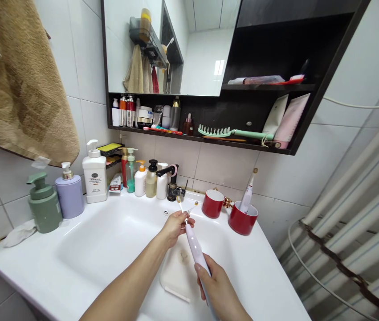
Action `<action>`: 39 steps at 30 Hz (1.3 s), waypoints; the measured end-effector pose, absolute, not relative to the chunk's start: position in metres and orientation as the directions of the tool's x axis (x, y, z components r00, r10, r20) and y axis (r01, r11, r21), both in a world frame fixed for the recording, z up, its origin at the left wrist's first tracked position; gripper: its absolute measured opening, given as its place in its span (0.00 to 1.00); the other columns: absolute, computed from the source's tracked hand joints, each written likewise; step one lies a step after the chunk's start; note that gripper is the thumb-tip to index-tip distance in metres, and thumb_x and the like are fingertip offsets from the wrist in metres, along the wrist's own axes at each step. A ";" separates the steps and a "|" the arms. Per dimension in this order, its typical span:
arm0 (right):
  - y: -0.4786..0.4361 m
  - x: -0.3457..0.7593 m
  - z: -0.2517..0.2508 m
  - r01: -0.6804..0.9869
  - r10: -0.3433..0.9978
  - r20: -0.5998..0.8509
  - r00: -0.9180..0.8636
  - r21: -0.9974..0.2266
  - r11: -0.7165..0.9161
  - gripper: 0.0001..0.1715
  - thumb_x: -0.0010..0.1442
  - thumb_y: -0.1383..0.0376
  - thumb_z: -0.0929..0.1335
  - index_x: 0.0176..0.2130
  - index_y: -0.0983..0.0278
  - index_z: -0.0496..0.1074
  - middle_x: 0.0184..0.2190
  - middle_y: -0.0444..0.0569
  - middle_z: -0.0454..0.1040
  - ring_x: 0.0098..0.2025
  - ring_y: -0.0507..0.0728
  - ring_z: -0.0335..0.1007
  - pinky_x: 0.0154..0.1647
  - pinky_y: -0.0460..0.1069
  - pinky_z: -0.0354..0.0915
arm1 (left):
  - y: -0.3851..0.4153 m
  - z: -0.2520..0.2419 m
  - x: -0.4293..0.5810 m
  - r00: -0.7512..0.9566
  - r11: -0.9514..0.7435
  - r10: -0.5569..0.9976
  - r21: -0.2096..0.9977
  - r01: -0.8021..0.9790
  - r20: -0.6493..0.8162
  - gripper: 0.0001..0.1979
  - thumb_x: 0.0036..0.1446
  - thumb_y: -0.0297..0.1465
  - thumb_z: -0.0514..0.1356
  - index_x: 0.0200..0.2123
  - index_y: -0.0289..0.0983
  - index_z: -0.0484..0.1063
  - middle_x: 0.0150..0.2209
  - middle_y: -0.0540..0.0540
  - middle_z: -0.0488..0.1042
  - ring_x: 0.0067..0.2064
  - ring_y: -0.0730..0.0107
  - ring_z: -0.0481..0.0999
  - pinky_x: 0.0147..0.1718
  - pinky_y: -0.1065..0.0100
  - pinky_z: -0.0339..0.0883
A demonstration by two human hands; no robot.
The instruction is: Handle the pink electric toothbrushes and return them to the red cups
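Observation:
My right hand (pixel 219 285) grips the lower body of a white-pink electric toothbrush (pixel 196 252) over the white ceramic sink (pixel 102 236). My left hand (pixel 176 226) closes around the toothbrush's thin upper end, and its bristle head (pixel 178 200) sticks out above my fingers. A second slim brush head (pixel 192 207) appears to poke out beside my left thumb, though its link to the toothbrush is hidden. A flat white plastic tray (pixel 176 278) lies in the basin below my hands. Another electric toothbrush (pixel 247 192) stands in a red cup (pixel 242 218) to the right.
A second red cup (pixel 213 203) and a black faucet (pixel 172 187) stand behind the basin. Several pump bottles (pixel 71 196) line the sink's back left. A tan towel (pixel 25 84) hangs at left, a mirror cabinet (pixel 205 120) above, and a striped shower curtain (pixel 352 232) at right.

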State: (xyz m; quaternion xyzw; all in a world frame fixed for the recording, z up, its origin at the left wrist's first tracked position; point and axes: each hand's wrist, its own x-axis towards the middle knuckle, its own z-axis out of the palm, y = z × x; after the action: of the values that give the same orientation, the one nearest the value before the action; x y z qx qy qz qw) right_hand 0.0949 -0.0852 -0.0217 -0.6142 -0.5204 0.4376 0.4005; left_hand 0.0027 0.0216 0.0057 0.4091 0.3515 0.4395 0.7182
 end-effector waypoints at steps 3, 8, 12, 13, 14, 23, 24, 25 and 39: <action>-0.085 0.094 -0.021 0.283 0.990 -0.120 0.068 -0.950 -0.135 0.20 0.49 0.61 0.56 0.41 0.68 0.57 0.15 0.37 0.54 0.14 0.46 0.50 0.15 0.42 0.53 | 0.022 0.005 0.003 0.372 0.271 0.919 0.898 -0.347 -0.133 0.05 0.46 0.30 0.50 0.24 0.34 0.58 0.20 0.50 0.67 0.23 0.79 0.66 0.28 0.73 0.57; -0.085 0.095 -0.019 0.257 0.993 -0.106 0.054 -0.959 -0.117 0.20 0.49 0.61 0.56 0.41 0.68 0.58 0.16 0.38 0.55 0.14 0.46 0.51 0.15 0.42 0.53 | 0.022 0.004 0.004 0.379 0.273 0.916 0.897 -0.349 -0.131 0.05 0.46 0.31 0.50 0.24 0.34 0.58 0.20 0.51 0.67 0.23 0.78 0.66 0.28 0.73 0.57; -0.084 0.095 -0.021 0.250 0.992 -0.112 0.057 -0.960 -0.123 0.20 0.48 0.60 0.56 0.41 0.68 0.57 0.16 0.38 0.55 0.14 0.46 0.50 0.13 0.42 0.52 | 0.023 0.003 0.004 0.385 0.274 0.914 0.896 -0.350 -0.129 0.05 0.45 0.31 0.51 0.24 0.34 0.58 0.20 0.51 0.67 0.23 0.78 0.65 0.28 0.72 0.56; -0.084 0.095 -0.021 0.250 0.991 -0.117 0.058 -0.960 -0.128 0.20 0.49 0.61 0.56 0.41 0.68 0.57 0.16 0.38 0.55 0.14 0.46 0.50 0.13 0.42 0.52 | 0.023 0.003 0.004 0.386 0.273 0.914 0.896 -0.351 -0.127 0.05 0.45 0.31 0.51 0.24 0.34 0.58 0.20 0.51 0.67 0.23 0.78 0.65 0.28 0.72 0.56; -0.084 0.095 -0.022 0.249 0.991 -0.117 0.060 -0.960 -0.128 0.20 0.49 0.61 0.56 0.41 0.69 0.57 0.16 0.38 0.55 0.14 0.46 0.50 0.13 0.42 0.52 | 0.022 0.003 0.004 0.387 0.272 0.914 0.896 -0.352 -0.125 0.05 0.45 0.31 0.51 0.25 0.34 0.58 0.20 0.51 0.67 0.23 0.78 0.65 0.28 0.72 0.56; -0.084 0.096 -0.023 0.226 0.993 -0.104 0.060 -0.967 -0.115 0.20 0.49 0.61 0.56 0.41 0.68 0.57 0.15 0.37 0.55 0.13 0.45 0.50 0.13 0.41 0.52 | 0.021 0.004 0.004 0.402 0.269 0.908 0.898 -0.347 -0.116 0.08 0.43 0.34 0.53 0.24 0.35 0.58 0.21 0.51 0.67 0.23 0.77 0.65 0.29 0.71 0.56; -0.084 0.096 -0.023 0.224 0.993 -0.102 0.058 -0.968 -0.112 0.21 0.49 0.60 0.57 0.41 0.68 0.57 0.15 0.37 0.55 0.13 0.45 0.50 0.13 0.41 0.52 | 0.021 0.004 0.004 0.402 0.269 0.908 0.899 -0.345 -0.118 0.09 0.43 0.34 0.53 0.24 0.35 0.58 0.21 0.51 0.67 0.24 0.77 0.65 0.29 0.71 0.56; -0.084 0.096 -0.023 0.225 0.993 -0.101 0.057 -0.968 -0.111 0.21 0.49 0.60 0.56 0.41 0.68 0.57 0.15 0.37 0.55 0.13 0.45 0.50 0.13 0.41 0.51 | 0.020 0.005 0.004 0.402 0.269 0.908 0.900 -0.343 -0.118 0.09 0.43 0.35 0.53 0.24 0.35 0.58 0.21 0.51 0.67 0.24 0.77 0.65 0.29 0.71 0.56; -0.085 0.096 -0.022 0.244 0.992 -0.100 0.073 -0.963 -0.115 0.19 0.49 0.60 0.56 0.40 0.68 0.57 0.15 0.37 0.54 0.14 0.46 0.50 0.14 0.42 0.52 | 0.017 0.003 0.008 0.414 0.266 0.903 0.908 -0.323 -0.117 0.07 0.44 0.33 0.51 0.23 0.35 0.58 0.21 0.50 0.67 0.24 0.76 0.66 0.30 0.70 0.57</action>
State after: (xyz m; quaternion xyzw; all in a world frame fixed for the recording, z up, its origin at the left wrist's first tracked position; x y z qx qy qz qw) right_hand 0.0961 -0.0851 -0.0222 -0.5997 -0.5155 0.4447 0.4206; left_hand 0.0077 0.0173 0.0034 0.4320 0.3356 0.4247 0.7214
